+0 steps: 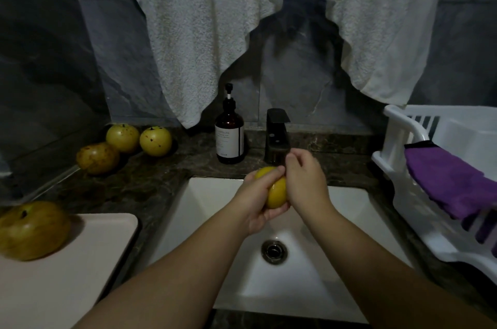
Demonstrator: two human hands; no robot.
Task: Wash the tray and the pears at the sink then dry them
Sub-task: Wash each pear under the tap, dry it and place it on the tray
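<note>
Pear: held over sink, just below faucet; no water stream visible
Left hand: cupped under pear, fingers curled round it; gripping
Right hand: against pear's right side, fingers bent near the top (rubbing or pinching the stem end, cannot tell which)
Other pears: three on counter back left; one on tray at near left
Handling: pear is firm, round, likely slick when wet; bruises if dropped in basin; best cradled from below in the palm, not fingertip-pinched
Drying: purple cloth draped on white rack, right of sink
Progress: washing stage; four pears and tray look unwashed
</note>
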